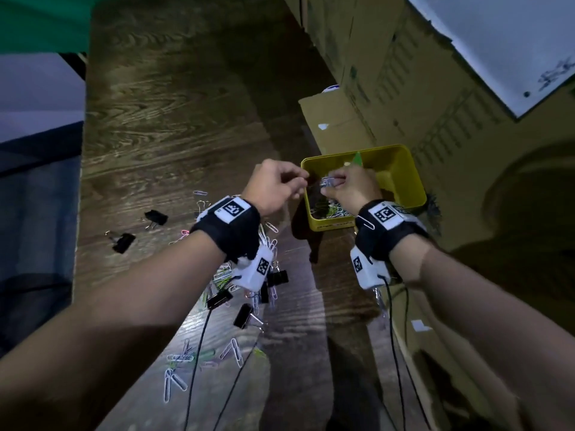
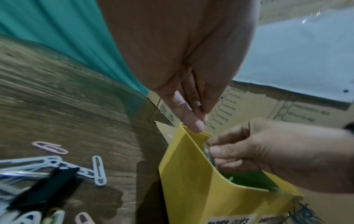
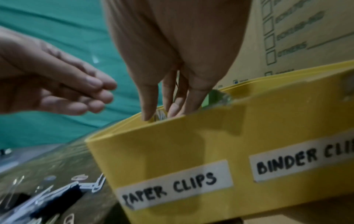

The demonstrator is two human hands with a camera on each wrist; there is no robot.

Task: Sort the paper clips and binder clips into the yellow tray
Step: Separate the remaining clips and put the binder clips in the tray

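Note:
The yellow tray (image 1: 417,188) stands at the table's right edge, its front wall (image 3: 191,136) labelled "PAPER CLIPS" and "BINDER CLIPS". My right hand (image 1: 329,185) reaches down into the left, paper-clip compartment and pinches a few silver paper clips (image 3: 160,116). More clips (image 1: 329,209) lie on that compartment's floor. My left hand (image 1: 300,181) hovers at the tray's left rim (image 2: 191,181) with loosely curled fingers (image 3: 101,94) and nothing in them. Loose paper clips (image 1: 177,368) and black binder clips (image 1: 242,315) lie on the wooden table under my left forearm.
Two more binder clips (image 1: 155,216) (image 1: 123,242) lie toward the table's left edge. Cardboard boxes (image 1: 389,73) stand behind and right of the tray, with a smaller one (image 1: 336,119) just beyond it. Green cloth (image 1: 43,23) hangs at the far left. Wrist cables trail toward me.

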